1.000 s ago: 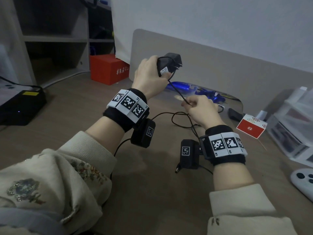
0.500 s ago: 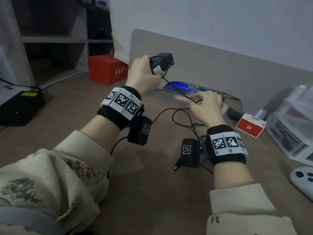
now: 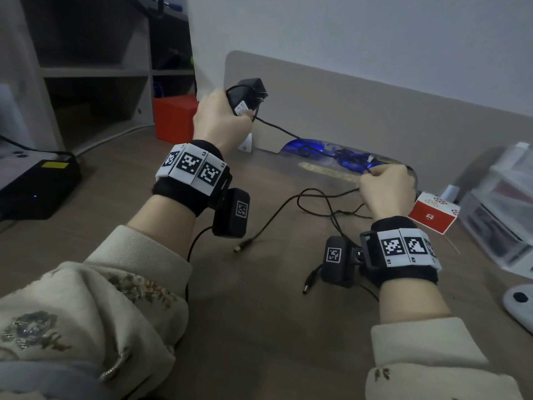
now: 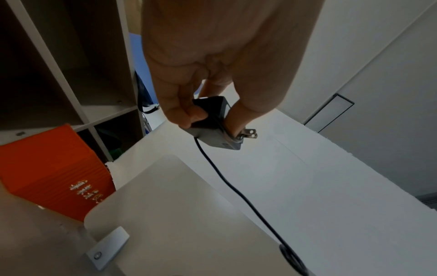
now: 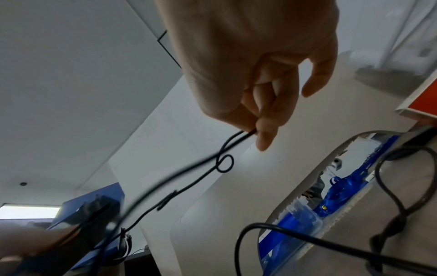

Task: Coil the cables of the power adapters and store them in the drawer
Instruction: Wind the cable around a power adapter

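My left hand [image 3: 222, 119] grips a black power adapter [image 3: 248, 95] raised above the desk, its two metal prongs [image 4: 248, 133] pointing away from the palm. A strand of its thin black cable [image 3: 282, 131] lies over the adapter body [image 4: 215, 128], then runs down and right to my right hand [image 3: 383, 183]. There the thumb and forefinger pinch the cable [image 5: 250, 132], with a small loop [image 5: 224, 164] just below the pinch. The rest of the cable lies in loose curves on the desk [image 3: 317, 203], and its plug end [image 3: 242, 246] rests near my left wrist.
A red box [image 3: 173, 116] stands at the back left beside shelving, with a black device [image 3: 37, 183] on the far left. A desk cut-out holds blue items [image 3: 331, 154]. On the right are a red-and-white box [image 3: 432, 212], clear plastic drawers [image 3: 499, 215] and a white controller [image 3: 519, 307].
My left hand has moved left with the adapter and my right hand has slid right along the cable. The stretch of cable between them is now longer and straighter.
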A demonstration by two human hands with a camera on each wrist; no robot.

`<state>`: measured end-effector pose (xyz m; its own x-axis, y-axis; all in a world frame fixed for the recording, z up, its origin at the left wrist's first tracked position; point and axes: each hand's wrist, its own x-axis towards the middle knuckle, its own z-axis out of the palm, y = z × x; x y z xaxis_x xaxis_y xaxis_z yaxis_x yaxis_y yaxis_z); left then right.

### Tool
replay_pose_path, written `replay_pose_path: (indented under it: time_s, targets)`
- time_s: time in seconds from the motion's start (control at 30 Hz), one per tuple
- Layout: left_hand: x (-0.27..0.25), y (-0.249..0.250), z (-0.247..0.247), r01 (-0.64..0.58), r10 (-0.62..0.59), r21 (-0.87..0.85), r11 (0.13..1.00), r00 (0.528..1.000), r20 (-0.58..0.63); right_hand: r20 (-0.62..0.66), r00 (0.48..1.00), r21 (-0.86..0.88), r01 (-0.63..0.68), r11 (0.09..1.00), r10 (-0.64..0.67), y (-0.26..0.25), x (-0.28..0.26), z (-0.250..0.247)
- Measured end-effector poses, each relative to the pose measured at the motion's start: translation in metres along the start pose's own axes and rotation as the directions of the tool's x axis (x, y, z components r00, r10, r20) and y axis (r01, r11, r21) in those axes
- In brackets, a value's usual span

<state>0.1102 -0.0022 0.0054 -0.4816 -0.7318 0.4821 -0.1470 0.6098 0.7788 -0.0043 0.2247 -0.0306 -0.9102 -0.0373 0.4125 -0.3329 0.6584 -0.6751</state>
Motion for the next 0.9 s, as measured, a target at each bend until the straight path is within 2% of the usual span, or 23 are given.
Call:
replay_pose_path:
  time_s: [0.1, 0.23, 0.33, 0.4, 0.47, 0.53, 0.6, 0.7, 0.8, 0.9]
  targets:
    - [0.003, -0.006, -0.005, 0.053, -0.052, 0.020, 0.998, 0.998, -0.042, -0.001, 0.997, -0.025, -0.077, 0.997, 0.077, 0.003, 0.002, 0.000]
    - [0.003, -0.007, -0.008, 0.057, -0.052, 0.066, 0.996, 0.995, -0.084, 0.007, 0.993, -0.052, -0.114, 0.992, 0.115, 0.004, 0.002, 0.000]
    - [-0.002, 0.002, -0.001, -0.005, 0.004, 0.049, 0.999, 1.000, 0.016, 0.031, 0.993, -0.068, -0.111, 0.991, 0.114, 0.004, 0.000, 0.000]
    - [-0.008, 0.009, 0.006, -0.022, 0.020, 0.018, 1.000, 0.993, 0.114, 0.065, 0.996, -0.111, -0.050, 0.993, 0.058, 0.003, 0.000, 0.001]
    - [-0.014, 0.015, 0.014, -0.036, 0.039, -0.017, 0.999, 0.980, 0.193, 0.081, 0.995, -0.095, 0.074, 0.993, -0.066, 0.003, 0.002, 0.003]
    - [-0.019, 0.020, 0.019, -0.054, 0.067, -0.058, 0.997, 0.963, 0.261, 0.088, 0.973, 0.091, 0.203, 0.975, -0.211, 0.000, 0.002, 0.006]
    - [-0.025, 0.025, 0.021, -0.049, 0.087, -0.123, 0.991, 0.941, 0.328, 0.113, 0.940, 0.296, 0.277, 0.914, -0.322, -0.008, -0.001, 0.010]
    - [-0.033, 0.035, 0.022, -0.032, 0.115, -0.197, 0.980, 0.898, 0.424, 0.220, 0.879, 0.400, 0.314, 0.861, -0.423, -0.020, -0.008, 0.017]
    - [-0.043, 0.044, 0.025, -0.028, 0.160, -0.264, 0.964, 0.853, 0.496, 0.376, 0.811, 0.459, 0.258, 0.850, -0.449, -0.025, -0.013, 0.023]
    - [-0.050, 0.049, 0.026, -0.005, 0.193, -0.326, 0.945, 0.815, 0.547, 0.409, 0.775, 0.454, 0.284, 0.844, -0.481, -0.026, -0.016, 0.027]
